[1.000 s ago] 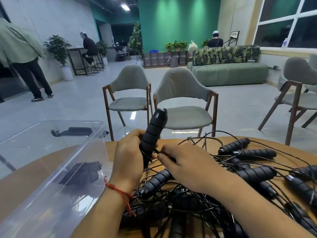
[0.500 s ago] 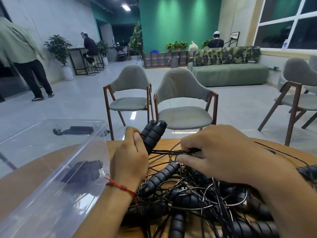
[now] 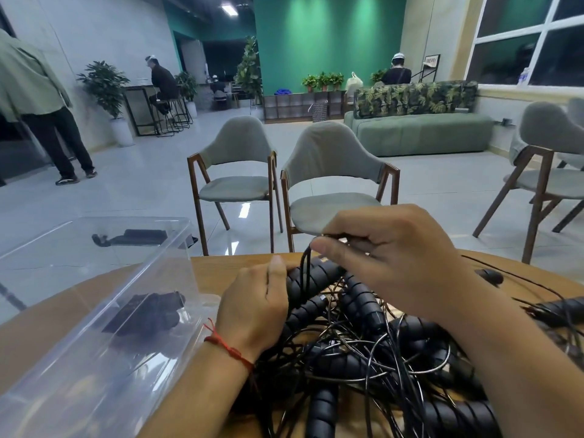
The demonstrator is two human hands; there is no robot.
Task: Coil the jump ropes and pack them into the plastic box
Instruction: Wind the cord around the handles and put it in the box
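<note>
Left hand [image 3: 252, 311] is wrapped round a pair of handles [image 3: 319, 275], whose long axis runs from the palm away to the far right, low over the table [image 3: 218, 270]. Right hand [image 3: 398, 257], higher and just beyond, pinches the cord [image 3: 304, 267], which drops straight onto those handles. The next wrap probably goes across them, led by the right. Box [image 3: 94, 358] sits just left, with a dark bundle [image 3: 148, 314] inside. The tangled pile [image 3: 363, 358] lies near, between the wrists.
</note>
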